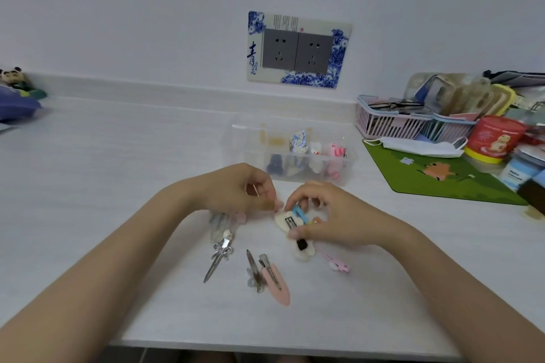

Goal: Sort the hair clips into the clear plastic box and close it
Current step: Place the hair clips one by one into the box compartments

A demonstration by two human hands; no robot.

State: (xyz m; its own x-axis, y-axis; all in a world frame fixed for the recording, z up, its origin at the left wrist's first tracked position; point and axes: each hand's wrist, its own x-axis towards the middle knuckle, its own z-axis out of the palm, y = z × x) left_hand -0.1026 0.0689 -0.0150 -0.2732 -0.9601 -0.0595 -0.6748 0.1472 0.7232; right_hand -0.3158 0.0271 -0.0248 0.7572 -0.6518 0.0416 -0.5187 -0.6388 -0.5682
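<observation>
The clear plastic box [349,160] stands open at the table's middle, with several hair clips inside. In front of it my left hand [239,190] pinches a small tan clip [267,205]. My right hand [330,214] grips a cluster of clips: a cream fuzzy one [284,222] and a blue one [300,212]. Another cream fuzzy clip [302,250] lies under its thumb. Loose on the table are a silver bow clip [219,256], a pink flat clip [277,281], a brown clip [254,271] and a small pink clip [339,265].
A green mat [436,183] lies right of the box, with a face mask [418,147] on its far edge. Pink baskets [392,124], a red tin [495,138] and jars crowd the right. A wall socket plate [298,50] sits behind. The table's front edge [265,346] is near.
</observation>
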